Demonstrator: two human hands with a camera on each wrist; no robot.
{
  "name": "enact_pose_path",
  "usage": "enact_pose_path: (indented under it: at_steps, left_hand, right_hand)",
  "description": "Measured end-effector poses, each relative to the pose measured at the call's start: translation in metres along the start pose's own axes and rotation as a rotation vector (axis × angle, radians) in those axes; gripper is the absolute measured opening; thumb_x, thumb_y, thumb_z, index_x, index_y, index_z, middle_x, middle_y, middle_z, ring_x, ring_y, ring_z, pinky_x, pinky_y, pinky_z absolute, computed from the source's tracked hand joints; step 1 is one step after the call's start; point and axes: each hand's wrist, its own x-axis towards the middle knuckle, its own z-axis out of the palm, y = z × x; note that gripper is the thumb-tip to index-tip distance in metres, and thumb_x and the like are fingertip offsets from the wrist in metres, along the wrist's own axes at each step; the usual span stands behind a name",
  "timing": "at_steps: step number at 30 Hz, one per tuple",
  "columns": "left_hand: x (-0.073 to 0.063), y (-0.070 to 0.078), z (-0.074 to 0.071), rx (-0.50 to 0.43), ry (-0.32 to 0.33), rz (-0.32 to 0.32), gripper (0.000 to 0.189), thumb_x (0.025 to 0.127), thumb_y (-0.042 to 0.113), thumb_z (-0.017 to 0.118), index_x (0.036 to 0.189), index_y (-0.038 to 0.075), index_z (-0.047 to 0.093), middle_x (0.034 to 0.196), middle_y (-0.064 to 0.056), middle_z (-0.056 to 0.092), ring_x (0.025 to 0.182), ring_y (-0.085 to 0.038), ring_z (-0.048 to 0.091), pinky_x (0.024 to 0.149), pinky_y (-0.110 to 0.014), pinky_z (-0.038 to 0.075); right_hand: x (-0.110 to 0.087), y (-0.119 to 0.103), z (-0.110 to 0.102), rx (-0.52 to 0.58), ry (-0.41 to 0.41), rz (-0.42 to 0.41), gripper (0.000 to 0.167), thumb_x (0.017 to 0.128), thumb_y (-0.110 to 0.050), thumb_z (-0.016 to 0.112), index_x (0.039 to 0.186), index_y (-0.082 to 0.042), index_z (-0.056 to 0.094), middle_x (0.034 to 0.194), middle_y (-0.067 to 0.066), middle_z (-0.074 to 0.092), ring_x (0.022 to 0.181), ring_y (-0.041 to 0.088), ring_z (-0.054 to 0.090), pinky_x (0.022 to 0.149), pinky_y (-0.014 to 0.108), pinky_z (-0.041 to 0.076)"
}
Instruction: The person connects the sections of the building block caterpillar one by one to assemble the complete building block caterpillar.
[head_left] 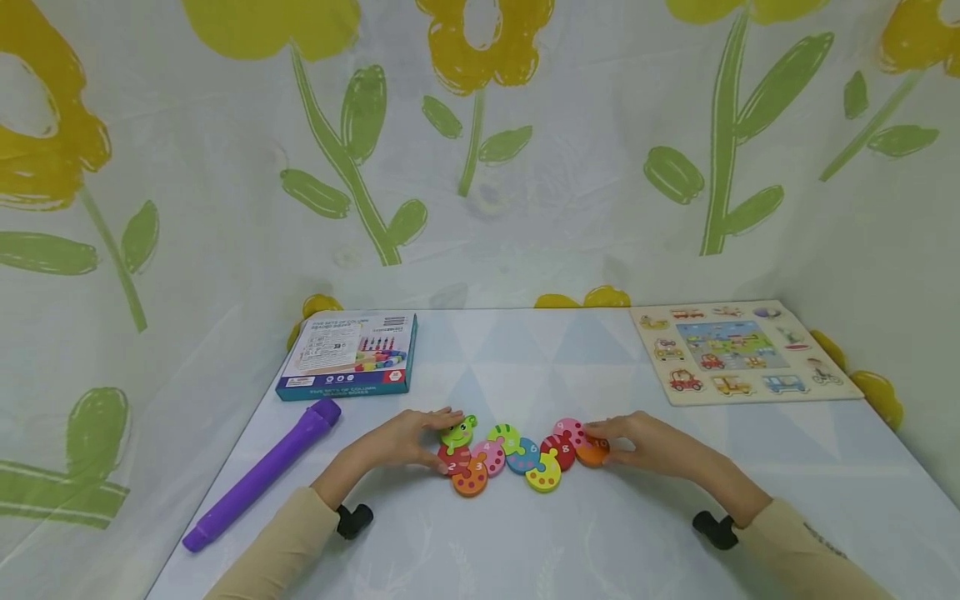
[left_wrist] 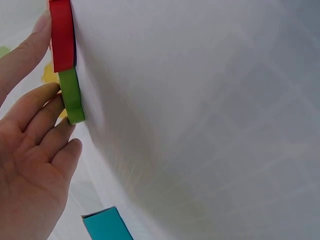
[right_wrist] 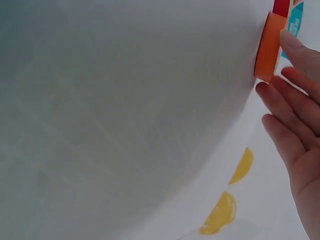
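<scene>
A caterpillar puzzle [head_left: 522,457] of several round, numbered pieces lies joined in a wavy row on the table. Its green smiling head [head_left: 458,433] is at the left end, above a red piece [left_wrist: 62,35]. My left hand [head_left: 400,437] touches this end, thumb against the red piece and fingertips at the green head [left_wrist: 72,95]. At the other end my right hand [head_left: 651,443] touches the orange piece [right_wrist: 270,47] with its thumb. The other fingers of the right hand [right_wrist: 302,120] extend beside that piece. A pink piece [head_left: 567,431] adjoins it, close to the right fingertips.
A purple tube [head_left: 262,475] lies slanted at the table's left side. Behind it is a flat teal-and-white box [head_left: 348,354] with printed pictures. A wooden picture board [head_left: 742,354] lies at the back right. Flower-patterned cloth [head_left: 487,225] hangs around the table.
</scene>
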Motion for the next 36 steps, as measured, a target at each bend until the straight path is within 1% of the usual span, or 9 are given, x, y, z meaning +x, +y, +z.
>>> enact_pose_path:
  at_steps: [5, 9, 15, 19, 25, 26, 29, 33, 36]
  left_hand:
    - [0.001, 0.001, 0.0, 0.007, -0.003, -0.004, 0.076, 0.077, 0.027, 0.082, 0.144, 0.022, 0.047, 0.15, 0.001, 0.04, 0.142, -0.024, 0.028, 0.109, -0.053, 0.031]
    - [0.002, 0.001, -0.002, 0.018, -0.009, 0.0, 0.076, 0.077, 0.027, 0.082, 0.144, 0.021, 0.047, 0.15, 0.0, 0.04, 0.142, -0.025, 0.028, 0.109, -0.052, 0.031]
    - [0.006, 0.001, -0.005, 0.045, -0.024, 0.021, 0.076, 0.077, 0.026, 0.082, 0.145, 0.021, 0.047, 0.15, 0.0, 0.039, 0.142, -0.024, 0.029, 0.11, -0.05, 0.032]
    - [0.01, -0.001, -0.006, 0.054, -0.034, 0.039, 0.076, 0.078, 0.026, 0.082, 0.145, 0.021, 0.047, 0.15, 0.002, 0.041, 0.142, -0.023, 0.029, 0.11, -0.048, 0.031]
    - [0.02, -0.005, -0.008, 0.026, -0.036, 0.064, 0.076, 0.078, 0.028, 0.081, 0.145, 0.022, 0.046, 0.149, 0.007, 0.041, 0.142, -0.018, 0.027, 0.112, -0.044, 0.03]
    - [0.021, -0.005, -0.008, 0.022, -0.033, 0.066, 0.075, 0.078, 0.028, 0.081, 0.145, 0.021, 0.046, 0.149, 0.006, 0.041, 0.142, -0.019, 0.027, 0.112, -0.044, 0.03]
    - [0.02, -0.005, -0.008, 0.022, -0.019, 0.063, 0.075, 0.078, 0.028, 0.081, 0.144, 0.02, 0.047, 0.149, 0.003, 0.042, 0.142, -0.021, 0.028, 0.111, -0.046, 0.031]
    - [0.013, -0.004, -0.006, 0.027, 0.012, 0.069, 0.074, 0.079, 0.03, 0.08, 0.144, 0.016, 0.048, 0.148, 0.0, 0.043, 0.141, -0.024, 0.03, 0.11, -0.048, 0.031]
    - [0.006, -0.002, -0.006, 0.004, 0.034, 0.102, 0.071, 0.081, 0.031, 0.078, 0.143, 0.013, 0.048, 0.148, -0.003, 0.043, 0.14, -0.025, 0.032, 0.11, -0.048, 0.032]
  right_hand:
    - [0.001, -0.001, 0.004, -0.026, 0.029, 0.02, 0.053, 0.081, -0.019, 0.078, 0.128, -0.001, 0.061, 0.126, 0.012, 0.063, 0.114, 0.03, 0.06, 0.09, 0.04, 0.052]
    - [0.0, -0.004, 0.006, -0.032, 0.057, 0.025, 0.05, 0.081, -0.018, 0.079, 0.124, 0.002, 0.063, 0.12, 0.011, 0.067, 0.11, 0.03, 0.063, 0.089, 0.042, 0.052]
    - [-0.002, -0.005, 0.007, -0.036, 0.072, 0.028, 0.049, 0.08, -0.017, 0.079, 0.122, 0.002, 0.064, 0.119, 0.012, 0.067, 0.11, 0.032, 0.063, 0.089, 0.044, 0.052]
    - [-0.004, -0.002, 0.009, -0.035, 0.073, 0.045, 0.048, 0.08, -0.018, 0.079, 0.121, 0.002, 0.065, 0.118, 0.012, 0.067, 0.11, 0.032, 0.062, 0.089, 0.044, 0.052]
    - [-0.007, -0.003, 0.007, -0.041, 0.078, 0.103, 0.048, 0.079, -0.018, 0.08, 0.121, 0.002, 0.065, 0.118, 0.013, 0.067, 0.112, 0.033, 0.061, 0.09, 0.046, 0.051]
    - [-0.007, -0.003, 0.007, -0.04, 0.078, 0.107, 0.049, 0.079, -0.018, 0.08, 0.121, 0.003, 0.065, 0.119, 0.013, 0.067, 0.112, 0.034, 0.061, 0.09, 0.046, 0.051]
    - [-0.008, 0.0, 0.007, -0.023, 0.077, 0.099, 0.05, 0.081, -0.02, 0.079, 0.123, 0.002, 0.064, 0.121, 0.013, 0.066, 0.114, 0.034, 0.06, 0.091, 0.046, 0.05]
    - [-0.011, 0.007, 0.007, 0.047, 0.086, 0.064, 0.056, 0.083, -0.029, 0.076, 0.128, 0.0, 0.061, 0.126, 0.013, 0.063, 0.117, 0.034, 0.058, 0.092, 0.045, 0.05]
    - [-0.016, 0.012, 0.007, 0.107, 0.114, 0.051, 0.06, 0.083, -0.034, 0.075, 0.131, -0.001, 0.059, 0.129, 0.013, 0.061, 0.118, 0.034, 0.057, 0.092, 0.046, 0.049]
